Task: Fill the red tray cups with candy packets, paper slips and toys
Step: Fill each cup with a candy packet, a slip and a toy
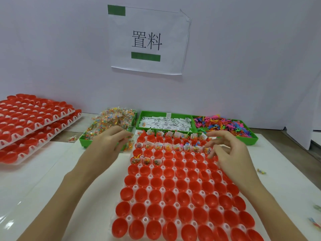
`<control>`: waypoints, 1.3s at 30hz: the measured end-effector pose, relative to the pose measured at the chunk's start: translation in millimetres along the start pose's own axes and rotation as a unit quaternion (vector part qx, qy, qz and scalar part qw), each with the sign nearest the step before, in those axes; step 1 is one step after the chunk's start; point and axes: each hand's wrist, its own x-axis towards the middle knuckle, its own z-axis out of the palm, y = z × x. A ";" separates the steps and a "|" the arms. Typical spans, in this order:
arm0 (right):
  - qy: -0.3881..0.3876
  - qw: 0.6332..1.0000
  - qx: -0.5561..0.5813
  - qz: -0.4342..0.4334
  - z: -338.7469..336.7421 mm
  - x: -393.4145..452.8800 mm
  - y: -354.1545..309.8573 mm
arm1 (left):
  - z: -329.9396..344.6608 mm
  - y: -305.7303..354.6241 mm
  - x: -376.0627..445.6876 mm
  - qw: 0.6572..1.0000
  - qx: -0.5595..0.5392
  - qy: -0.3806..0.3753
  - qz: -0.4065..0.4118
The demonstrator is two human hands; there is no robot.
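At the bottom of the frame the red tray (173, 197) runs off the lower edge, so its nearest row of cups is cut short. Most near and middle cups show bare red insides. Both forearms enter from the lower corners and cover parts of the tray's sides.

In the middle of the frame, the left hand (106, 145) reaches past the tray's upper left corner to the near end of the green bin of candy packets (111, 120). Its fingers are curled down among the packets, the tips blurred; whether they pinch one cannot be told. The right hand (224, 150) hovers over the tray's upper right cups, fingers spread and loosely bent, thumb apart; it hides the cups beneath it, and nothing clearly sits in its grasp.

The far rows of the tray hold candy packets and white slips standing in the cups; a few coloured bits may be toys, too small to be sure.

Behind the tray, a green bin holds the paper slips (165, 122) at centre, and beside it on the right lie the toys (224, 125), a tangle of bright shapes. At left, stacked red trays (33, 122) run off the edge. On the wall above hangs a paper sign (147, 40).
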 end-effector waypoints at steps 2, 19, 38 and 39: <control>-0.021 0.998 -0.064 -0.006 6.7 14.4 -3.9 | 2.1 9.7 1.6 0.999 -0.028 0.019 0.001; -0.276 0.873 -0.393 -0.081 111.6 179.0 20.4 | 12.8 44.7 5.4 0.944 -0.269 0.044 -0.185; -0.182 0.952 -0.246 -0.023 105.5 185.3 33.2 | 11.3 39.4 5.2 0.945 -0.259 0.043 -0.194; -0.167 0.962 -0.215 -0.012 101.0 182.9 31.7 | 10.9 40.0 5.7 0.943 -0.264 0.042 -0.198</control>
